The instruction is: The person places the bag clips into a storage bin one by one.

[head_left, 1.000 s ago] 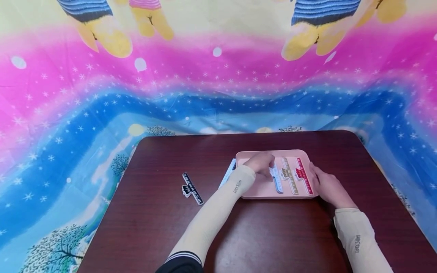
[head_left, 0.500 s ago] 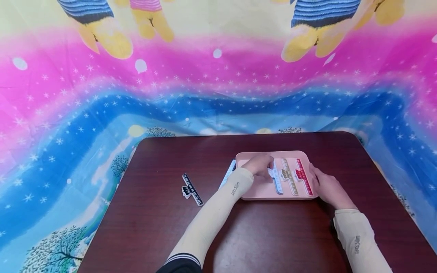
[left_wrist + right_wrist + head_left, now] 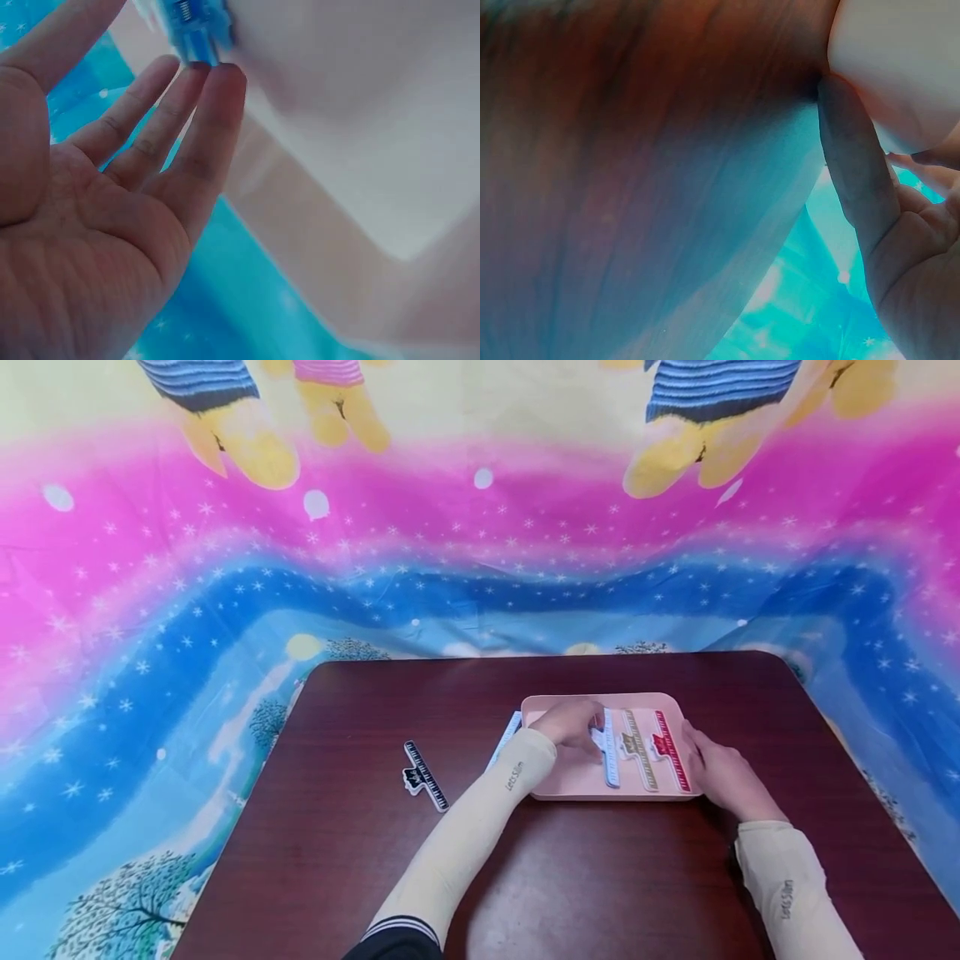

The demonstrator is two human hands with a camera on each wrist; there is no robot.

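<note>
A light blue clip with a piano-key pattern (image 3: 612,760) lies upright along the pink tray (image 3: 573,787). My left hand (image 3: 570,724) reaches over the tray and pinches this clip at its lever side. In the left wrist view, the fingertips (image 3: 227,75) meet the clip's blue lever and spring (image 3: 196,30); the thumb tip is out of view. To its right lie a gold clip (image 3: 637,756) and a red clip (image 3: 670,752). My right hand (image 3: 729,775) rests against the tray's right side, its fingers fairly straight; the right wrist view shows a digit (image 3: 855,157) touching the tray's outer wall (image 3: 900,67).
A black piano-key clip (image 3: 425,775) lies on the dark brown table (image 3: 360,868), left of the tray. Partly behind my left forearm is a pale blue strip (image 3: 504,737) beside the tray. A patterned cloth (image 3: 480,585) hangs behind the table.
The light blue clip has turned from a slant to nearly straight under my left hand. My right hand stays at the tray's side. The whole view shifts slightly.
</note>
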